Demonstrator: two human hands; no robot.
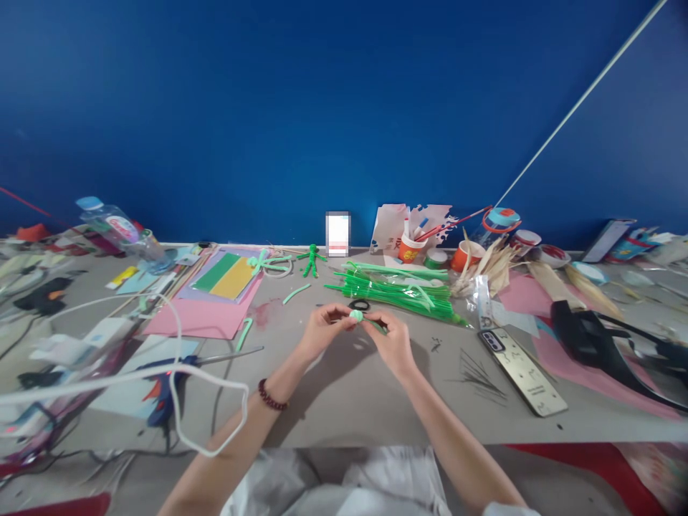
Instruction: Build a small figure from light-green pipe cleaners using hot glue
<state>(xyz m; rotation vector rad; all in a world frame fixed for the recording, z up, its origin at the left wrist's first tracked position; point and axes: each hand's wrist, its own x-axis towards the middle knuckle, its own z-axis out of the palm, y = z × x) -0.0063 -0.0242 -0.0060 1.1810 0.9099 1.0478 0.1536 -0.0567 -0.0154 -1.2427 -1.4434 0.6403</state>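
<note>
- Far left on the table [344,423], a blue glue gun [166,390] lies near the pink paper [193,317], away from both hands.
- Past the paper, a bent pale green strand [244,335] and, farther back, a green stick figure [310,260] propped near the wall.
- The left hand [326,331] has its fingers closed in a pinch on one side of a small pale green coil [355,315].
- That coil is held between both hands, above the table's middle; the step in hand looks like winding or shaping it.
- The right hand [391,340] pinches its other side, a green end showing by the fingers; another turn would call for a steady left grip while the right guides this end.
- Beyond, to the right, lies a bagged bundle of green stems [398,292].
</note>
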